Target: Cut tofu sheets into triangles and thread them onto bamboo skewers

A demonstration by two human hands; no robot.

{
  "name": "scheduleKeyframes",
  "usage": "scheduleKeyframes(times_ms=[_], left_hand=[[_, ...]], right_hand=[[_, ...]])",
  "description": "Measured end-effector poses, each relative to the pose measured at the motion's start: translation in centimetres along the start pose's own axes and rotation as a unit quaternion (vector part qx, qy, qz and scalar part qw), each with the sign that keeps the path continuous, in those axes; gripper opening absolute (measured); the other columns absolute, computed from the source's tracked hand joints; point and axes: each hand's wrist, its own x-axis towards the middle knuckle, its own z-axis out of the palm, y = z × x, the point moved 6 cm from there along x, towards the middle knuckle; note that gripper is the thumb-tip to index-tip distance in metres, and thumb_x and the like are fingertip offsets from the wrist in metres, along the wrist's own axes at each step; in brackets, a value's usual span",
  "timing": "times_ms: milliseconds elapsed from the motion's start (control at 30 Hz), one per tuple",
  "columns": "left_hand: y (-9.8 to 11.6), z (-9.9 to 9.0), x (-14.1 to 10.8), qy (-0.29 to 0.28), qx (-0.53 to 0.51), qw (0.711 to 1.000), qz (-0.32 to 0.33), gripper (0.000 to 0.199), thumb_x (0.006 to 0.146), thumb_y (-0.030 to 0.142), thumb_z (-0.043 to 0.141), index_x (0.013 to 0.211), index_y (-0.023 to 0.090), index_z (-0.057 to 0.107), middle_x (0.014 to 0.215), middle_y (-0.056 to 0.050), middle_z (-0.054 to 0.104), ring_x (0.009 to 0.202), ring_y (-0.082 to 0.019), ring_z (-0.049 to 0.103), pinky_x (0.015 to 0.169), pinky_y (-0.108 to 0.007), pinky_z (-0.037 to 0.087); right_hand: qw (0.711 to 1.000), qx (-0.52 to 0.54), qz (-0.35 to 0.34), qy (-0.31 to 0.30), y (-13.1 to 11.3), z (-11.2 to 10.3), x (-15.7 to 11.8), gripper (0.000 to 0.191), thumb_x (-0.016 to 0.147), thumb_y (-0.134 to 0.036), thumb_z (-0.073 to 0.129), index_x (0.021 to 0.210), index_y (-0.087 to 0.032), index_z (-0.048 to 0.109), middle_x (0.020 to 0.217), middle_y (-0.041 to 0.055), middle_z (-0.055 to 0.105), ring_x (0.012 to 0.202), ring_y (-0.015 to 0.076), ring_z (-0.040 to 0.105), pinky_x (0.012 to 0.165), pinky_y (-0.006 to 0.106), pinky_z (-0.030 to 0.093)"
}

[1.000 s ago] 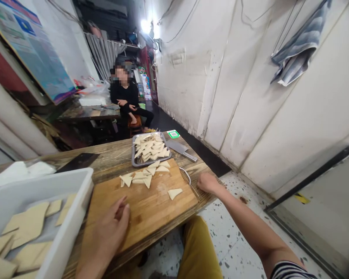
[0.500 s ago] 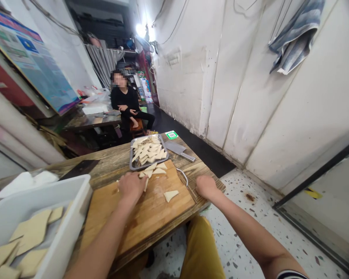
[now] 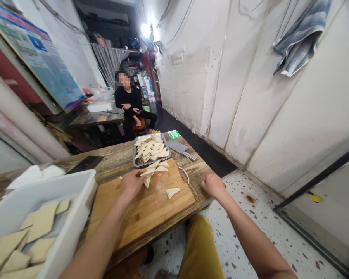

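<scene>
My left hand (image 3: 131,184) is over the far left of the wooden cutting board (image 3: 145,213), its fingers closed on the edge of a pale triangular tofu slice (image 3: 147,173). More triangular slices (image 3: 162,169) lie just beyond it, and a single slice (image 3: 173,192) lies apart on the board's right side. At the table's right edge, my right hand (image 3: 213,184) is closed around a thin wooden skewer (image 3: 195,168), which points up and left. Several skewers (image 3: 192,190) lie beside the board, near its metal handle (image 3: 186,175).
A metal tray (image 3: 136,162) piled with skewered tofu stands behind the board, with a cleaver (image 3: 178,147) to its right. On the left is a white bin (image 3: 88,186) holding tofu slabs (image 3: 43,219). A person (image 3: 129,100) sits beyond the table (image 3: 110,155).
My right hand has lifted slightly to the right, and a skewer now shows in it. My left hand now grips a slice among the triangles. The view has shifted a little.
</scene>
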Motion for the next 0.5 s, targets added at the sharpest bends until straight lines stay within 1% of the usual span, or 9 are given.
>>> scheduleKeyframes(times_ms=[67, 100, 133, 200, 267, 300, 367, 467, 500], left_hand=[[-0.6, -0.2, -0.9, -0.016, -0.118, 0.991, -0.054, 0.016, 0.067, 0.025, 0.063, 0.081, 0.017, 0.067, 0.082, -0.007, 0.070, 0.079, -0.022, 0.062, 0.070, -0.031, 0.046], [-1.1, -0.1, -1.5, -0.031, -0.206, 0.974, -0.094, 0.015, 0.067, 0.022, 0.064, 0.081, 0.016, 0.066, 0.079, -0.007, 0.069, 0.075, -0.020, 0.063, 0.067, -0.029, 0.047], [-1.6, 0.2, -2.1, -0.050, -0.303, 0.941, -0.139, 0.014, 0.067, 0.018, 0.065, 0.080, 0.015, 0.064, 0.076, -0.006, 0.068, 0.072, -0.017, 0.063, 0.065, -0.026, 0.048], [-2.1, 0.7, -3.5, -0.095, -0.480, 0.845, -0.216, 0.011, 0.070, 0.010, 0.062, 0.080, 0.013, 0.061, 0.072, -0.005, 0.067, 0.066, -0.013, 0.063, 0.061, -0.023, 0.050], [-2.0, 0.8, -4.7, -0.122, -0.581, 0.762, -0.258, 0.011, 0.074, 0.004, 0.056, 0.081, 0.012, 0.059, 0.075, -0.006, 0.067, 0.069, -0.013, 0.065, 0.062, -0.021, 0.053], [-1.9, 0.7, -5.1, -0.129, -0.607, 0.738, -0.265, 0.011, 0.077, 0.003, 0.053, 0.082, 0.012, 0.058, 0.079, -0.008, 0.067, 0.074, -0.014, 0.066, 0.064, -0.021, 0.054], [-1.7, 0.3, -5.8, -0.135, -0.639, 0.709, -0.266, 0.012, 0.080, 0.003, 0.049, 0.084, 0.012, 0.056, 0.089, -0.011, 0.067, 0.085, -0.018, 0.066, 0.067, -0.023, 0.056], [-1.7, 0.0, -6.5, -0.138, -0.664, 0.690, -0.254, 0.013, 0.082, 0.003, 0.046, 0.086, 0.013, 0.054, 0.098, -0.014, 0.065, 0.091, -0.020, 0.065, 0.068, -0.023, 0.056], [-1.9, 0.0, -6.7, -0.137, -0.665, 0.689, -0.253, 0.013, 0.082, 0.003, 0.046, 0.086, 0.013, 0.054, 0.098, -0.014, 0.065, 0.088, -0.019, 0.066, 0.067, -0.021, 0.056]], right_hand=[[0.999, 0.042, -0.008, 0.029, -0.2, -0.7, -0.9, 0.016, 0.072, -0.011, 0.048, 0.067, -0.014, 0.063, 0.076, 0.0096, 0.069, 0.076, 0.0191, 0.063, 0.068, 0.024, 0.043], [0.997, 0.066, -0.013, 0.043, -0.4, -1.0, -1.4, 0.015, 0.071, -0.012, 0.047, 0.066, -0.016, 0.062, 0.074, 0.0071, 0.068, 0.073, 0.0174, 0.063, 0.067, 0.023, 0.043], [0.994, 0.091, -0.019, 0.055, -0.6, -1.1, -2.0, 0.014, 0.071, -0.013, 0.047, 0.066, -0.017, 0.060, 0.072, 0.0050, 0.067, 0.070, 0.0159, 0.062, 0.065, 0.022, 0.043], [0.987, 0.144, -0.033, 0.066, -1.4, -1.1, -3.4, 0.011, 0.071, -0.016, 0.046, 0.068, -0.018, 0.056, 0.070, 0.0021, 0.066, 0.065, 0.0137, 0.061, 0.062, 0.021, 0.043], [0.978, 0.191, -0.052, 0.063, -2.6, -0.5, -4.9, 0.008, 0.071, -0.017, 0.045, 0.070, -0.019, 0.053, 0.068, 0.0004, 0.065, 0.062, 0.0124, 0.061, 0.058, 0.020, 0.045], [0.969, 0.233, -0.060, 0.053, -3.3, -0.1, -5.6, 0.007, 0.071, -0.018, 0.044, 0.069, -0.020, 0.051, 0.067, -0.0001, 0.065, 0.060, 0.0121, 0.061, 0.056, 0.019, 0.045], [0.928, 0.366, -0.062, 0.008, -4.7, 1.1, -6.8, 0.004, 0.067, -0.018, 0.044, 0.067, -0.020, 0.047, 0.062, -0.0015, 0.062, 0.055, 0.0121, 0.061, 0.051, 0.020, 0.046], [0.821, 0.562, -0.037, -0.096, -7.1, 3.7, -8.6, 0.007, 0.060, -0.017, 0.045, 0.065, -0.021, 0.043, 0.052, -0.0059, 0.055, 0.043, 0.0103, 0.054, 0.041, 0.020, 0.044], [0.798, 0.589, -0.029, -0.123, -7.8, 4.4, -9.1, 0.008, 0.059, -0.016, 0.045, 0.064, -0.021, 0.043, 0.050, -0.0072, 0.054, 0.039, 0.0089, 0.051, 0.038, 0.019, 0.041]])
